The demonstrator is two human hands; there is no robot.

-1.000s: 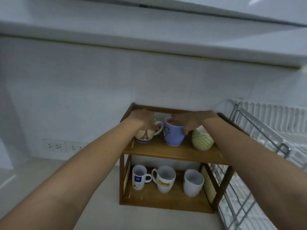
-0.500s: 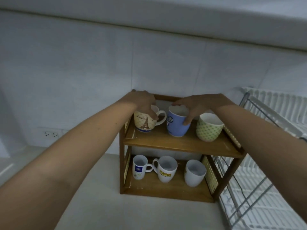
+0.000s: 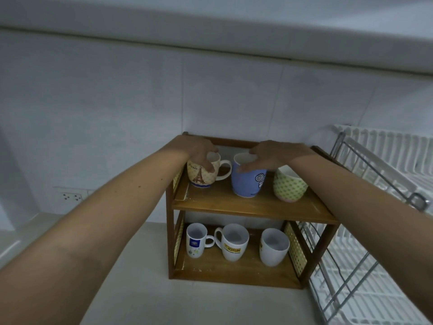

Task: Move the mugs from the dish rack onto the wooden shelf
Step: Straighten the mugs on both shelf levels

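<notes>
The wooden shelf point(image 3: 253, 207) has two levels. On the top level stand a cream mug with an Eiffel Tower print point(image 3: 201, 174), a blue mug point(image 3: 248, 184) and a green-dotted cup point(image 3: 289, 186). My left hand point(image 3: 199, 150) grips the cream mug from above at its rim. My right hand point(image 3: 269, 154) rests over the blue mug's rim with thumb and fingers on its sides. On the lower level stand a small white mug point(image 3: 195, 240), a white Jotun mug point(image 3: 232, 242) and a plain white mug point(image 3: 273, 246).
A white wire dish rack point(image 3: 375, 266) stands right of the shelf, with no mugs visible in it. The shelf stands on a pale counter point(image 3: 187, 301) against a tiled wall. A wall socket point(image 3: 71, 197) is at the left. A cabinet overhangs above.
The view has tilted down and the shelf looks closer. Both hands stay on the same two mugs on the top level; the mugs now stand upright on the board.
</notes>
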